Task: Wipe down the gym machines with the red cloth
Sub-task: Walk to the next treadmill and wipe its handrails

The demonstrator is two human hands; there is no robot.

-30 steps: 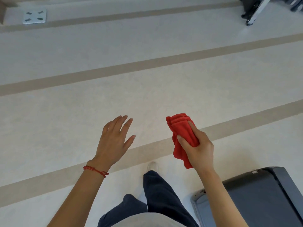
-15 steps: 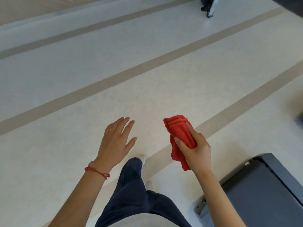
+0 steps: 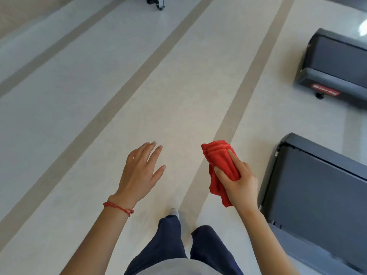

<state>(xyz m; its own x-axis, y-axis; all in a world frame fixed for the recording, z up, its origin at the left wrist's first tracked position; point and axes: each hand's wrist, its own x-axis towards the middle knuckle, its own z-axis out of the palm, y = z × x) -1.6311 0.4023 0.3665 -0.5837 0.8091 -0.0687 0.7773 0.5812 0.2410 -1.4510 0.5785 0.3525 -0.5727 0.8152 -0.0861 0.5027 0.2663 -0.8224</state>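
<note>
The right hand (image 3: 241,182) clutched the folded red cloth (image 3: 220,165); the left hand (image 3: 140,171) hung loose, holding nothing. The nearest treadmill (image 3: 313,187) sat just right: best unfold a clean face first.

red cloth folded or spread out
Folded: the red cloth is bunched in stacked layers in the right hand, loose end hanging below.

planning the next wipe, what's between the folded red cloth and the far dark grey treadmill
Head view: only bare pale floor with a tan stripe between the red cloth and far treadmill.
</note>
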